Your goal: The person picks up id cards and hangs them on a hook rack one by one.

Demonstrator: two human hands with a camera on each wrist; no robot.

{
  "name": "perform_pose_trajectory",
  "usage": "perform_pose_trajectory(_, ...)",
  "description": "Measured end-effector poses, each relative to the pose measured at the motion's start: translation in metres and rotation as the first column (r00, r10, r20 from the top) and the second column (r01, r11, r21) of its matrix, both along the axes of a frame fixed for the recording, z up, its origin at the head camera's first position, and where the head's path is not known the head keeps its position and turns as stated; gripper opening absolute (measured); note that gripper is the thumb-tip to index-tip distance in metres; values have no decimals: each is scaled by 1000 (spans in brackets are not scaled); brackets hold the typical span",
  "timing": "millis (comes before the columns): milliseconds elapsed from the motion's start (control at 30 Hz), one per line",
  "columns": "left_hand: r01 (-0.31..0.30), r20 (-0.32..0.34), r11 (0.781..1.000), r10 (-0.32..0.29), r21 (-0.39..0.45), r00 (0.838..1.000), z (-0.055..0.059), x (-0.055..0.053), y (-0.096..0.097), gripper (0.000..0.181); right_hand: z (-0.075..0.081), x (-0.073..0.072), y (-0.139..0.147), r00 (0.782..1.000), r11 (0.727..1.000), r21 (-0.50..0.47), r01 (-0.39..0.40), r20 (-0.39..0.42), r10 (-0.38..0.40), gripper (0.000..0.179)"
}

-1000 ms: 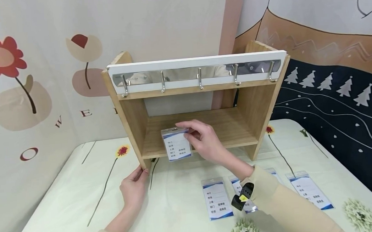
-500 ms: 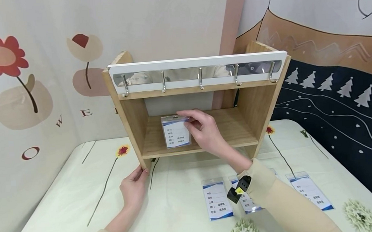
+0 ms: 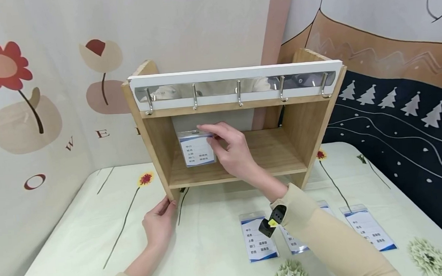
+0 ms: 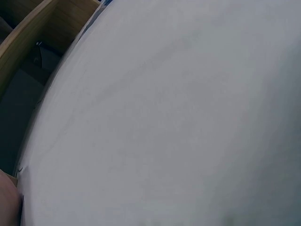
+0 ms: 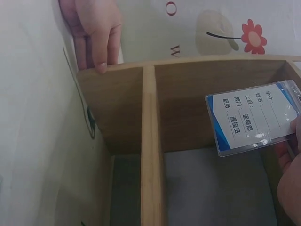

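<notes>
My right hand (image 3: 235, 152) pinches a clear-sleeved name badge (image 3: 197, 150) by its top right corner. In the head view the badge hangs below the two left hooks, in front of the wooden shelf's (image 3: 238, 177) left compartment side. The right wrist view shows the badge (image 5: 251, 117) with its blue-edged white card and printed lines. Down at the left, my left hand (image 3: 159, 226) grips the bottom of the shelf's left side panel between thumb and fingers. Its fingers also show at the panel edge in the right wrist view. A white rail with several metal hooks (image 3: 239, 93) runs across the shelf's top front.
More badges lie on the pale flowered cloth (image 3: 208, 248): one badge (image 3: 259, 239) front centre, one badge (image 3: 368, 228) at the right, and others partly hidden under my right forearm. A printed curtain (image 3: 214, 24) stands behind the shelf.
My right hand has raised the badge from the lower board's front edge and moved it slightly left, closer to the hooks. The left hand has stayed at the panel.
</notes>
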State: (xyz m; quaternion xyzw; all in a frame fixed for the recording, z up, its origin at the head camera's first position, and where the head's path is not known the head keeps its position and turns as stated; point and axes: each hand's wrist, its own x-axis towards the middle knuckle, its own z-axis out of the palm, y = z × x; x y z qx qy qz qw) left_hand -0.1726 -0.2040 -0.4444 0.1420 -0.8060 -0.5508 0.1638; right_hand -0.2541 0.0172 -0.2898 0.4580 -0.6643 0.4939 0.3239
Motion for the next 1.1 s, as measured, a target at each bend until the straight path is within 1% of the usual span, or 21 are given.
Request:
perform_pose_trajectory(200, 10, 0, 1000, -10, 6, 1000, 2, 0, 1, 40, 7, 1, -11, 998, 1000, -3, -23, -53, 22, 33)
perform_pose_trajectory(433, 20, 2, 1000, -20, 13, 1000, 1, -2, 3, 39, 13, 4, -19, 997, 999, 8, -32, -65, 33, 31)
perform_pose_trajectory(533, 16, 0, 1000, -16, 3, 1000, -1, -3, 2, 39, 16, 7, -22, 996, 999, 1, -46, -75, 46, 30)
perform_pose_trajectory(667, 4, -1, 1000, -4, -9, 1000, -2, -1, -1, 39, 22, 9, -28, 993, 998, -7, -63, -103, 62, 29)
perform_pose_trajectory(867, -4, 2, 1000, 4, -17, 1000, 0, -1, -1, 39, 30, 13, -37, 990, 998, -27, -58, -131, 54, 26)
perform_pose_trajectory(1100, -9, -15, 1000, 8, -14, 1000, 0, 0, -1, 38, 33, 15, -48, 983, 997, -38, -64, -173, 56, 25)
